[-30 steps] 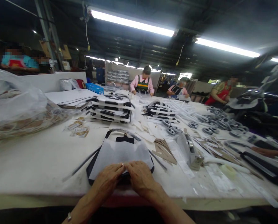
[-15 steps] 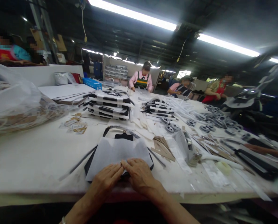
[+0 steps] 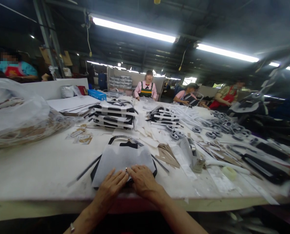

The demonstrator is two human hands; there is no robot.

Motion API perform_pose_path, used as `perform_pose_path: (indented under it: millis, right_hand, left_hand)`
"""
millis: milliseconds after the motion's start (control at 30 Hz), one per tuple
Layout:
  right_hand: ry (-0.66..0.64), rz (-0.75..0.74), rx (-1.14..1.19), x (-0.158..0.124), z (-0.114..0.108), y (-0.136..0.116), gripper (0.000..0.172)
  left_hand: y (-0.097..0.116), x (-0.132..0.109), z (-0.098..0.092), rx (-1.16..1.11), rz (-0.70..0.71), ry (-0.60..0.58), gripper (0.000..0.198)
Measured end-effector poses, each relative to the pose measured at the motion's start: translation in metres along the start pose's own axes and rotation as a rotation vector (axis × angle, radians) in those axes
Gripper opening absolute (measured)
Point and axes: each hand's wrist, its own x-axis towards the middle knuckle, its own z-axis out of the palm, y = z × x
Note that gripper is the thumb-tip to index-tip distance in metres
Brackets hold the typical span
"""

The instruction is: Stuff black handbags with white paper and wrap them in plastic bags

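A black handbag [image 3: 94, 173] lies on the table near its front edge, with a white sheet [image 3: 125, 158] laid over its front. Its wrapped handle [image 3: 132, 139] arches at the far side, and grey strips stick out to both sides. My left hand [image 3: 113, 182] rests on the sheet's near edge with fingers stretched out and slightly apart. Beside it, my right hand [image 3: 143, 180] lies flat on the sheet, fingers extended towards the left. The fingertips of both hands almost meet at the bag's middle. Beneath my palms the bag's near edge is hidden.
Wrapped bags stand in stacks [image 3: 114, 113] behind. A tape dispenser [image 3: 192, 154], cardboard pieces [image 3: 168, 155] and tape rolls [image 3: 226, 122] lie to the right. Paper tags [image 3: 82, 135] and a large plastic bag [image 3: 18, 113] are at left. Several co-workers are around the table; a hand reaches in at far right.
The view has tilted and shifted slightly. My left hand's fingers have spread a little on the sheet; my right hand has hardly moved. The hand at far right has drawn back.
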Motion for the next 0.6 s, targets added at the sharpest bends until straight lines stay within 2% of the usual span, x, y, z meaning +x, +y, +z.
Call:
perform_pose_path:
  millis: [133, 267, 367, 433, 500, 600]
  right_hand:
    - [-0.057, -0.018, 0.013, 0.001, -0.012, 0.001, 0.066]
    - [-0.185, 0.023, 0.123, 0.017, -0.047, -0.002, 0.060]
    - [-0.102, 0.058, 0.126, 0.034, -0.079, -0.010, 0.057]
    - [-0.022, 0.025, 0.110, 0.041, -0.091, -0.014, 0.057]
    - [0.015, -0.026, 0.106, 0.041, -0.087, -0.013, 0.058]
    - [-0.055, -0.042, 0.081, 0.030, -0.053, 0.000, 0.056]
  left_hand:
    - [0.003, -0.006, 0.005, 0.005, -0.034, -0.035, 0.049]
    - [0.007, -0.009, 0.008, -0.015, -0.080, -0.065, 0.053]
    - [0.007, -0.008, 0.006, -0.021, -0.079, -0.081, 0.060]
    - [0.005, -0.007, 0.004, -0.013, -0.062, -0.077, 0.061]
    - [0.004, -0.007, 0.005, 0.002, -0.052, -0.066, 0.060]
    - [0.006, -0.009, 0.007, 0.031, -0.049, -0.030, 0.055]
